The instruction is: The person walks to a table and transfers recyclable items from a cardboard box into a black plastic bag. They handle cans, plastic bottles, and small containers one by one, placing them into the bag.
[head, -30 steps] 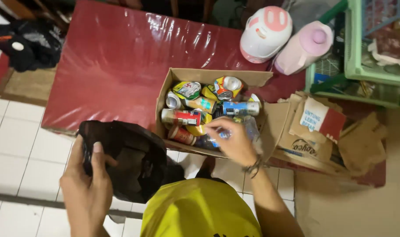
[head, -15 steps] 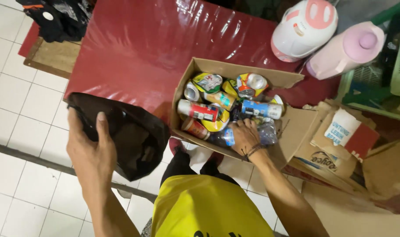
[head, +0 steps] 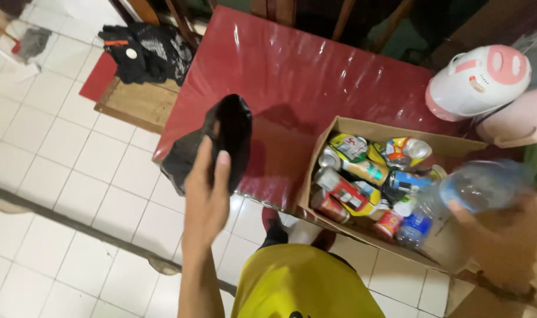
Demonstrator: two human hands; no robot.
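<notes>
Head view, left to right: the left hand has its grip closed on a black plastic bag held over the red table. Beside it sits a cardboard box of crushed cans. Farthest right, the blurred right hand grips a clear plastic bottle just above the box's right end.

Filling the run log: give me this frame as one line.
left hand: holds black bag | right hand: lifts clear plastic bottle | cardboard box: full of crushed cans, on red table
</notes>
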